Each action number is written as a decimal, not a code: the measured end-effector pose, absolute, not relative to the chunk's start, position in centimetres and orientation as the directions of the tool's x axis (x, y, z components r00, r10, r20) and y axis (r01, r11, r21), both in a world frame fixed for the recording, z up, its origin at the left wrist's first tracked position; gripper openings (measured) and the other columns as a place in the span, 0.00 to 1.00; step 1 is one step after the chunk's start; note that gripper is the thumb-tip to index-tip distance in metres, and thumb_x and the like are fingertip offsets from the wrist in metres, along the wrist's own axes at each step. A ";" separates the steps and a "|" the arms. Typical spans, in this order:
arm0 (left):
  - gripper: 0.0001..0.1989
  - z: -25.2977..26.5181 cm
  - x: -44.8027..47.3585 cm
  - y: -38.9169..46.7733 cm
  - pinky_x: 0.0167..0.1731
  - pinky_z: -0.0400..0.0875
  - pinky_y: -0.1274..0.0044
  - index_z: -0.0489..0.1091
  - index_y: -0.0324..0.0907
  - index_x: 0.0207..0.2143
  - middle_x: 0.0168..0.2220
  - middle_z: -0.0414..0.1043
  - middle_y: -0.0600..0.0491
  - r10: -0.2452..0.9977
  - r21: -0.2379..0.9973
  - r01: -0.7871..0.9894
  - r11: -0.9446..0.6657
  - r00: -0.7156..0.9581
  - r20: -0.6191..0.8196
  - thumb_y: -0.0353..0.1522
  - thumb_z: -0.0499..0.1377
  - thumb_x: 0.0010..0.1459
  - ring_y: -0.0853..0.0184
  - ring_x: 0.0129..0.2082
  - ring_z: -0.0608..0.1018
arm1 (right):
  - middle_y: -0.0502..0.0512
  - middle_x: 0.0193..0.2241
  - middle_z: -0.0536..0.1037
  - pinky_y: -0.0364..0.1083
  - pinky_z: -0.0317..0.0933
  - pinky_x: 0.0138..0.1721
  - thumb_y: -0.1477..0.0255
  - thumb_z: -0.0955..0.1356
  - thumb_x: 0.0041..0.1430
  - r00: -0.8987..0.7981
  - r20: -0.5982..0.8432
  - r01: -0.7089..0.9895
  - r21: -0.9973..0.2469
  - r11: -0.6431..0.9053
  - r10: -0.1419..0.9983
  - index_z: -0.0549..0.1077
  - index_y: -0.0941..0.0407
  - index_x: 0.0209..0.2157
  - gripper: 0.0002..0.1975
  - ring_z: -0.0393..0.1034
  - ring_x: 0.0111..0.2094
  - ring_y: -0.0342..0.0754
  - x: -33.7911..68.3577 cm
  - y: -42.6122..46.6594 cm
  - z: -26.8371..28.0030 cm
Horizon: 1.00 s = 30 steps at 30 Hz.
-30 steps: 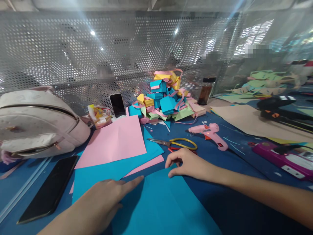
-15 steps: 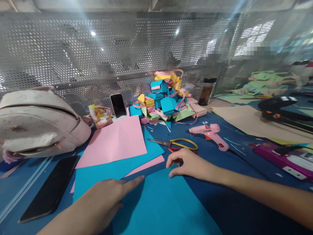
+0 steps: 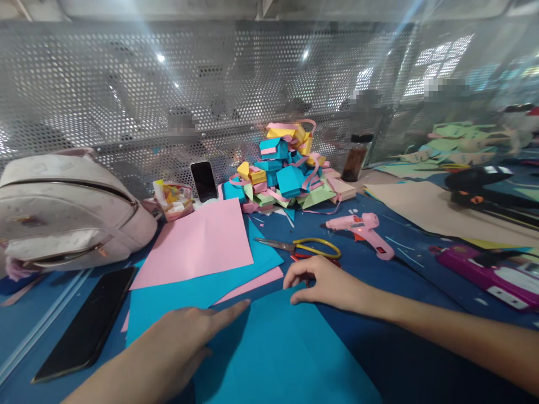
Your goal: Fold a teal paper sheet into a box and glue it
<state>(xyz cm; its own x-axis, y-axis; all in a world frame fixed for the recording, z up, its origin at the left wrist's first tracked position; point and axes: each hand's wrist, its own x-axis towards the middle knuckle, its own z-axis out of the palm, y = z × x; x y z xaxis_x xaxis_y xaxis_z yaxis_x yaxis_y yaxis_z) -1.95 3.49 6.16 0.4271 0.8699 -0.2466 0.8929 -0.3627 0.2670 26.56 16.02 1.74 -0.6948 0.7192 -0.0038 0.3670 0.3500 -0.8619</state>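
At the bottom centre of the frame lay the blue sheet (image 3: 290, 348), all but unmoved over the last second. The left hand (image 3: 181, 334), unclenched, pointed its index finger at the sheet's upper-left corner; the right hand (image 3: 326, 283) seemed to pinch the far edge between thumb and fingers, its fingertips barely shifted. That suggested a steadying hold. Beyond, right of centre, the scissors (image 3: 291, 246) and pink glue gun (image 3: 365, 229) lay undisturbed.

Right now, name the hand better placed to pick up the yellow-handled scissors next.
Right, I'd judge: the right hand is just below the yellow-handled scissors in view, though it is busy at the far edge of the near blue sheet. The left hand is farther off.
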 end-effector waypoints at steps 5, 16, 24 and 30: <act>0.43 6.7 -2.0 4.5 0.44 0.74 0.67 0.41 0.64 0.67 0.55 0.73 0.54 0.864 0.268 0.901 -0.342 0.414 -0.286 0.21 0.49 0.56 0.57 0.48 0.79 | 0.52 0.36 0.79 0.46 0.64 0.41 0.74 0.73 0.53 -0.708 0.143 0.364 -0.765 0.531 0.692 0.78 0.54 0.34 0.05 0.72 0.38 0.48 26.7 16.3 1.8; 0.38 6.0 -2.2 6.0 0.48 0.71 0.68 0.50 0.61 0.66 0.57 0.71 0.53 0.891 0.317 0.895 -0.315 0.394 -0.227 0.22 0.49 0.57 0.58 0.52 0.75 | 0.56 0.40 0.76 0.47 0.63 0.40 0.74 0.66 0.65 -0.829 0.279 0.366 -0.383 0.848 0.484 0.75 0.53 0.47 0.11 0.71 0.42 0.50 27.2 16.9 1.1; 0.38 6.0 -0.9 5.5 0.36 0.74 0.68 0.47 0.60 0.67 0.42 0.76 0.49 0.918 -0.054 0.936 -0.348 0.328 -0.224 0.21 0.45 0.59 0.58 0.36 0.80 | 0.57 0.37 0.74 0.48 0.63 0.39 0.76 0.58 0.69 -0.858 0.341 0.347 -0.168 0.923 0.385 0.71 0.53 0.54 0.18 0.68 0.39 0.50 27.0 16.8 0.4; 0.36 5.7 -0.9 5.5 0.38 0.73 0.66 0.54 0.57 0.65 0.42 0.74 0.47 0.921 -0.127 0.927 -0.353 0.320 -0.224 0.19 0.45 0.58 0.57 0.37 0.79 | 0.60 0.40 0.73 0.49 0.63 0.39 0.83 0.57 0.65 -0.873 0.315 0.384 -0.025 0.923 0.371 0.66 0.57 0.58 0.23 0.66 0.39 0.52 26.9 16.9 -0.3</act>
